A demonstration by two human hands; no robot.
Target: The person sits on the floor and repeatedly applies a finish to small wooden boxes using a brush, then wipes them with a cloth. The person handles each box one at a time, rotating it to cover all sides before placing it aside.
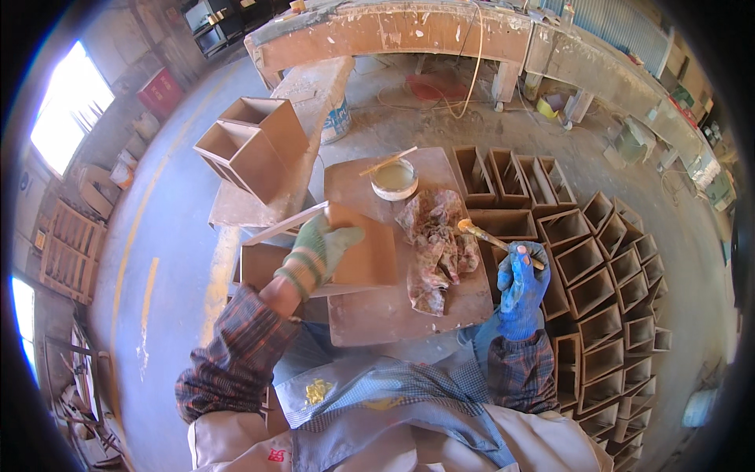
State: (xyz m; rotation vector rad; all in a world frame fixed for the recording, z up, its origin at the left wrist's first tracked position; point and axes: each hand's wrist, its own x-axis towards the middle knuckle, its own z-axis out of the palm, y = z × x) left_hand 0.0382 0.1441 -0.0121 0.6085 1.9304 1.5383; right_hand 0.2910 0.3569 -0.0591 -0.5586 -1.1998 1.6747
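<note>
My left hand (321,248), in a green and white striped glove, grips the upper edge of a brown wooden box (373,250), which is tilted on the low work board (366,318). In a blue glove, my right hand (521,289) is closed around a paintbrush (489,238). The brush's yellowish bristles point up and left, beside a crumpled, stained cloth (429,252). Behind the cloth stands a round white tub (395,182) of pale liquid, with a thin stick (388,161) lying across its rim.
Many open brown boxes (586,283) stand in rows on the floor to my right. Another divided box (255,149) sits on a bench (326,86) at the left. A bucket (336,122) stands beside it. Long worn workbenches (393,35) run across the back.
</note>
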